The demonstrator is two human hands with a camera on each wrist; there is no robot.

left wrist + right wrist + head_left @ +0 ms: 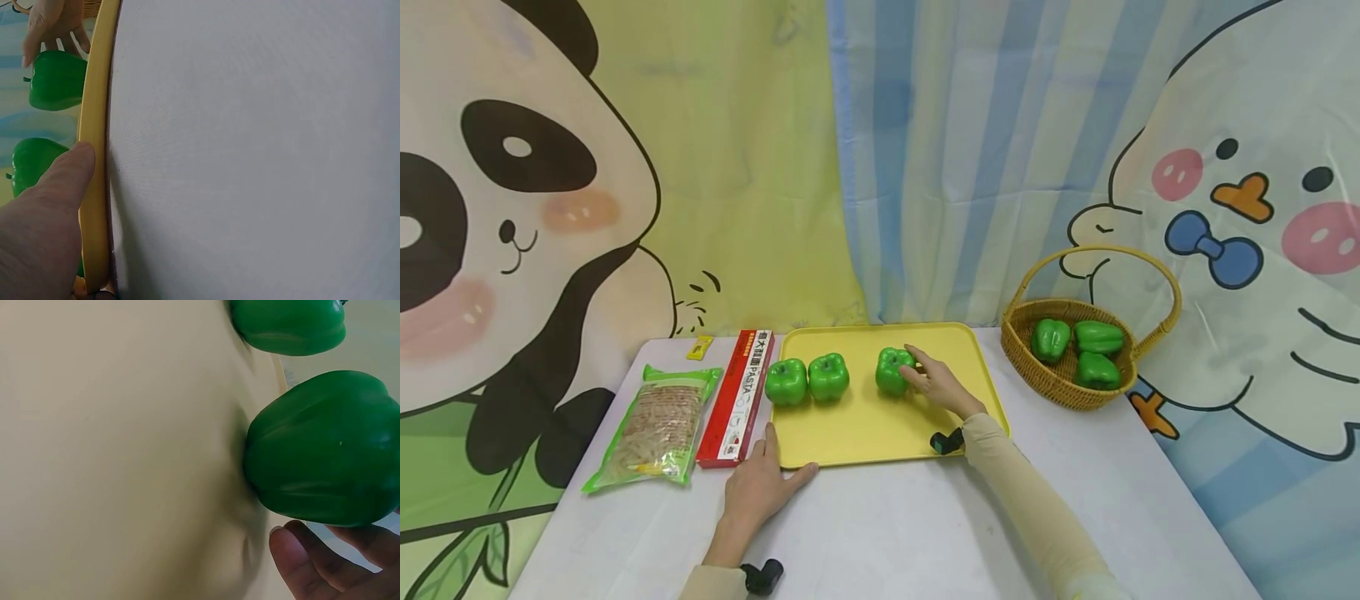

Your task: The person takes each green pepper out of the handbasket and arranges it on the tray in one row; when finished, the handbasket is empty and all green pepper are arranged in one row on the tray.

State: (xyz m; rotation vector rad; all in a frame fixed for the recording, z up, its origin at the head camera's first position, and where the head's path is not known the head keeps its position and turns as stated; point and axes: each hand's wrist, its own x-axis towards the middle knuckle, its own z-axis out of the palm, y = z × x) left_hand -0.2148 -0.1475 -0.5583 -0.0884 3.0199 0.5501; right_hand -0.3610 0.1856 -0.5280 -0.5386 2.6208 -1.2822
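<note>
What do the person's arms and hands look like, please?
The left sleeve and right sleeve are pale beige. The left camera and right camera, one by each wrist, are small and black. The left hand and right hand wear no gloves.

- Passage: bare yellow tray (pixel 865 437) between the middle pepper (pixel 828 377) and right pepper (pixel 892 372).
- Obstruction ahead of my left hand (pixel 760 487): left pepper (pixel 786 382) and red box (pixel 737 398), close together.
- Obstruction above the basket (pixel 1037 379): its arched handle (pixel 1159 271).
</note>
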